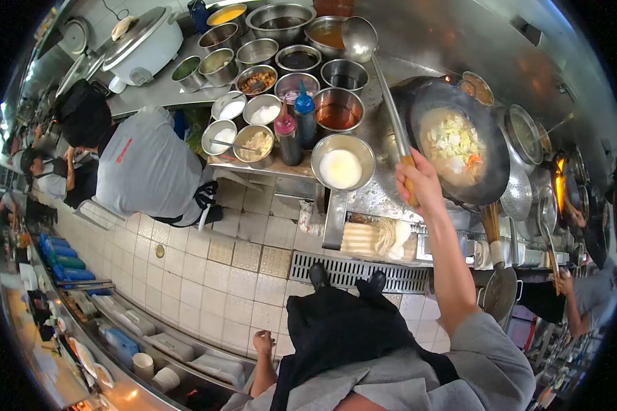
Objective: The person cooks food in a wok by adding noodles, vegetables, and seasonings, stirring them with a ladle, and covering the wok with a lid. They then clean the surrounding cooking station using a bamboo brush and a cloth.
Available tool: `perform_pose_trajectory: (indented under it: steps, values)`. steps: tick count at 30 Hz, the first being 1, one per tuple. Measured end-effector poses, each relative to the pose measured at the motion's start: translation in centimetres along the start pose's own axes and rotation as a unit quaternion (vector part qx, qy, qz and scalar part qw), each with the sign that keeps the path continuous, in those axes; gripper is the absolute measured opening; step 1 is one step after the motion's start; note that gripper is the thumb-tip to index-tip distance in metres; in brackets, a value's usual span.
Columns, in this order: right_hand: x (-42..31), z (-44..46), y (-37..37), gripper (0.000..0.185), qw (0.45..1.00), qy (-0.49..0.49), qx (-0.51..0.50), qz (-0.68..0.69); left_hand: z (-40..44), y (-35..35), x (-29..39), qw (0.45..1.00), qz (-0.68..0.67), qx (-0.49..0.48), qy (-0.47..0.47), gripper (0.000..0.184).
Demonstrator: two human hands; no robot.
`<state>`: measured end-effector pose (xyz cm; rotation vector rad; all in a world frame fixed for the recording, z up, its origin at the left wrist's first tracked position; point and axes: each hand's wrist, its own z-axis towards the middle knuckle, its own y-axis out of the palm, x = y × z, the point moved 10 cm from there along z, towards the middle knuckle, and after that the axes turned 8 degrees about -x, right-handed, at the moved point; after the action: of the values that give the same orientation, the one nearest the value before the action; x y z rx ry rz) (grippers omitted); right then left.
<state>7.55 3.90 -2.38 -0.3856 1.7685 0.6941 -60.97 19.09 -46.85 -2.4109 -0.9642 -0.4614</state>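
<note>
1. Left hand: held low beside the black apron, fingers curled; whether anything is grasped cannot be told.
2. Cloth, striped, folded: laid along the near edge of the surface.
3. Right hand: wrapped around the wooden end of a long-handled ladle, arm outstretched.
4. Bowl of pale liquid, steel: placed by the near edge, left of the right hand.
5. Wok, dark, large: seated over the stove at the right of the surface; chopped vegetables, pale green and white with some orange, are contained in cloudy liquid.
6. Squeeze bottles, two: one red-capped, one blue-capped, stood upright among the bowls, left of the pale liquid.
7. Bowl of reddish liquid: placed just beyond, right of the bottles.
8. Ladle head: suspended towards the far edge, overlapping in view the rim around orange-brown liquid; contact cannot be told, nor can its load.
9. Step, as judged: ladling among the bowls, with the wok's contents being cooked.
10. Next move, as judged: a firm handle grip, a level ladle head if loaded, and clearance over the crowded rims are called for.
</note>
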Motion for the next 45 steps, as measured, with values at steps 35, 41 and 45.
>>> perform_pose_trajectory:
  steps: [35, 41, 45]
  values:
    - [-1.5, -34.3, -27.1, 0.058, 0.936, 0.042, 0.320, -0.143, -27.4, 18.7, 63.5, 0.726, 0.039, 0.237, 0.644, 0.068]
    - [-1.3, -38.2, -33.4, 0.061, 0.923, 0.027, 0.371, -0.097, -43.6, 33.2, 62.6, 0.517, 0.288, 0.072, 0.803, 0.057]
    - [-0.2, -38.9, -35.0, 0.061, 0.936, 0.020, 0.346, -0.066, -43.4, 46.3, 60.2, 0.451, 0.595, 0.018, 0.665, 0.065]
